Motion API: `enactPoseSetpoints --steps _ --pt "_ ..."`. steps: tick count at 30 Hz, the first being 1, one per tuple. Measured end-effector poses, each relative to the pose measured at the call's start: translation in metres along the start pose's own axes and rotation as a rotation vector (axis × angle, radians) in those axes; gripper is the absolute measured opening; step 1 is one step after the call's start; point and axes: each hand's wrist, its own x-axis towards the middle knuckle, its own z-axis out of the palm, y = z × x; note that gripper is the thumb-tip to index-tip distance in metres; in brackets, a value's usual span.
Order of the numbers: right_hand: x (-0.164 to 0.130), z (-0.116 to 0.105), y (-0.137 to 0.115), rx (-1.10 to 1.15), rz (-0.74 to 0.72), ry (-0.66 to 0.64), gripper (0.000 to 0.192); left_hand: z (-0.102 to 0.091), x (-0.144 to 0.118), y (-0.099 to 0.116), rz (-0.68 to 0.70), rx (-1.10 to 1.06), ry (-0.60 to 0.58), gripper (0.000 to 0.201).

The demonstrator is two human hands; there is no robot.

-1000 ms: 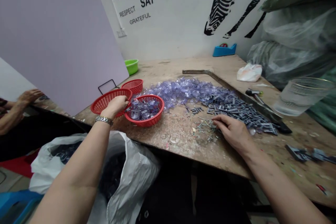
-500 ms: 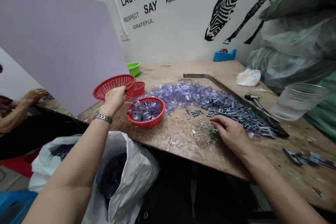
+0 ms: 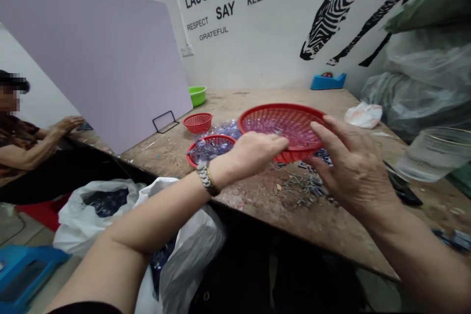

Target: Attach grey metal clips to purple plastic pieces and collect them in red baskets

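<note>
The left hand [image 3: 253, 153], a metal watch [image 3: 204, 179] at its wrist, is closed on the near-left rim of an empty red mesh basket [image 3: 285, 125], fingers curled over the edge and gripping it. The right hand [image 3: 349, 167] is spread open, fingers extended, its fingertips resting against the basket's right rim – touching rather than clasping. The basket is held up above the worn wooden table [image 3: 265, 201], near the middle of the scene, tilted slightly toward the viewer. Beneath it on the table lies a scatter of small dark metal clips [image 3: 307, 187]. Just left of the hands sits a second red basket [image 3: 209, 149] filled with clear purplish plastic pieces, and farther left a smaller red basket [image 3: 198, 122]. Far left – a green bowl [image 3: 197, 94]. At the right edge stands a clear plastic cup [image 3: 434, 153].
</note>
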Motion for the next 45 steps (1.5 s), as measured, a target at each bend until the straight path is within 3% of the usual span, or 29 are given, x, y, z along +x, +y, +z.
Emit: enactPoseSetpoints --steps 4,9,12,17,22,40,45 --pt "-0.008 -0.006 0.005 -0.061 -0.161 -0.025 0.015 0.007 0.002 0.021 0.052 -0.008 0.021 0.02" --pt "-0.021 -0.009 0.011 -0.101 -0.258 -0.023 0.021 0.012 -0.022 0.026 0.024 0.002 0.147 0.02" --pt "-0.028 -0.008 0.02 -0.109 -0.247 -0.03 0.02 0.019 -0.047 0.022 -0.083 0.074 0.173 0.02" --pt "-0.034 -0.006 0.033 -0.085 -0.248 -0.013 0.02 0.039 -0.079 0.003 -0.321 0.235 -0.063 0.014" --pt "-0.035 -0.008 0.03 -0.086 -0.274 -0.026 0.023 0.05 -0.087 -0.012 -0.362 0.216 -0.225 0.015" --pt "-0.048 -0.014 0.015 -0.008 -0.134 -0.136 0.015 0.027 -0.113 -0.017 -0.353 0.224 -0.344 0.017" --pt "-0.053 -0.016 0.014 0.003 -0.152 -0.121 0.015 0.034 -0.128 -0.047 -0.379 0.252 -0.354 0.022"
